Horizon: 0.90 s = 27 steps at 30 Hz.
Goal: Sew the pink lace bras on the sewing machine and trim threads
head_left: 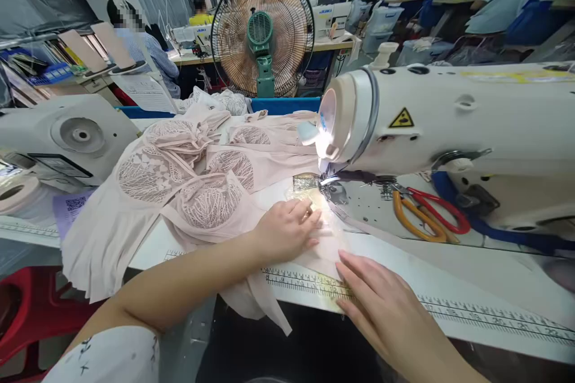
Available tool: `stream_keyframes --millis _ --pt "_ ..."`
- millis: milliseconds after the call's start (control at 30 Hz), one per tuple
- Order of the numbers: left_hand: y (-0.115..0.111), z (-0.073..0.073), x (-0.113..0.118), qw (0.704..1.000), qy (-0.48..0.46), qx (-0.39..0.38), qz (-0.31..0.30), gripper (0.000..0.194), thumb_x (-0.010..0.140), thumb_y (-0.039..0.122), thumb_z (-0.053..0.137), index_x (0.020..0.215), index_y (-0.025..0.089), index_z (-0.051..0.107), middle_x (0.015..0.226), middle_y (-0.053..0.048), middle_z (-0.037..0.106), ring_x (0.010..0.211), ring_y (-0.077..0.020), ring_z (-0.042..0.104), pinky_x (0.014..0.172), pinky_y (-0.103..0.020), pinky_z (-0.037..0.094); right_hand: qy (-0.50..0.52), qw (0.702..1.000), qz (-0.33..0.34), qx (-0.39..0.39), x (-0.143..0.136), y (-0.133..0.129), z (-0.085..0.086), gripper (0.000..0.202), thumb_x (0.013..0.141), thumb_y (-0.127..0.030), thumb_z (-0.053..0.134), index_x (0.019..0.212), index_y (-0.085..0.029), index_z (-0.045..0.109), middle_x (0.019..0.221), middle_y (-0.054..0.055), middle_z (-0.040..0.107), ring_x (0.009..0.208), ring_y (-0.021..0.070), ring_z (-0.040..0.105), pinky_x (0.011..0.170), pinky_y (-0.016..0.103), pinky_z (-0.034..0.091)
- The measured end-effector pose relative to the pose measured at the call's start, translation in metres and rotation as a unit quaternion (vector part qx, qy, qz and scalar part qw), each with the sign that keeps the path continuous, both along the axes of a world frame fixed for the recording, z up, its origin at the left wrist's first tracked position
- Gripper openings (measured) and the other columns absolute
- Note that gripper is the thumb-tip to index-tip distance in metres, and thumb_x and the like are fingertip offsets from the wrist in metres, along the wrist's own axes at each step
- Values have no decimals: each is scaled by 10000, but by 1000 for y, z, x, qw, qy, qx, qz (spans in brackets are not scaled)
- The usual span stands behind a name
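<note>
A white sewing machine [449, 114] reaches in from the right, its lamp lighting the needle area. Pale pink fabric [326, 239] lies on the table just in front of the needle. My left hand [287, 230] rests on this fabric, fingers bent and close together near the needle; whether it pinches the cloth is hidden. My right hand [375, 287] lies at the fabric's right edge with its fingers extended and apart. Pale pink lace bra pieces [206, 200] are heaped left of my left hand.
Orange-handled scissors [415, 221] and red-handled scissors [444, 209] lie under the machine arm. A printed ruler [494, 314] runs along the table's front edge. A fan [260, 33] stands behind the table. A second machine [67, 134] and a red stool [36, 311] are at left. People sit farther back.
</note>
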<state>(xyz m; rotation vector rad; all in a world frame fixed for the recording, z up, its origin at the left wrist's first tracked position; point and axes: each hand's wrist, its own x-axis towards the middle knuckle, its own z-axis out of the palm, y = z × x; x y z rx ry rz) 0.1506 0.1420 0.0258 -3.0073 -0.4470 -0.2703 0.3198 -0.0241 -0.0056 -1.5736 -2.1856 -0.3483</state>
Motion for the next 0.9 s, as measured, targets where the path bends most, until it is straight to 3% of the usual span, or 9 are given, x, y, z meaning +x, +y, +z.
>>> stream_keyframes --millis 133,267,433,633,900 --pt "-11 6 0 997 50 -23 -62 456 939 421 371 1092 63 609 1039 -142 609 918 -221 562 803 -337 462 5 1000 24 -15 -3 -9 1 341 910 -369 484 1173 -176 584 1164 83 661 1026 221 604 867 352 447" --pt "-14 3 5 996 81 -22 19 560 920 511 385 1213 62 544 1143 -153 572 979 -250 540 784 -361 445 -12 999 41 -4 -6 -12 2 374 898 -389 507 1168 -146 596 1182 92 657 1036 235 597 906 369 405" --pt "-4 4 17 994 90 -33 52 569 935 521 359 1258 83 524 1198 -139 559 1047 -244 521 782 -350 433 -10 999 34 -5 -11 -4 2 368 909 -383 481 1165 -143 593 1175 103 655 1037 231 593 894 375 419" --pt "16 8 28 992 108 -40 46 548 945 521 332 1252 111 526 1304 -121 507 1112 -242 501 812 -346 424 -19 1000 19 7 -11 14 -2 356 940 -334 427 1157 -103 589 1182 133 643 1084 249 578 928 413 407" --pt "19 5 28 995 99 8 26 566 947 530 298 1223 95 534 1197 -136 570 990 -235 522 715 -353 398 -40 999 25 10 -9 22 -3 384 938 -361 436 1156 -86 593 1223 137 624 1135 262 545 956 426 370"
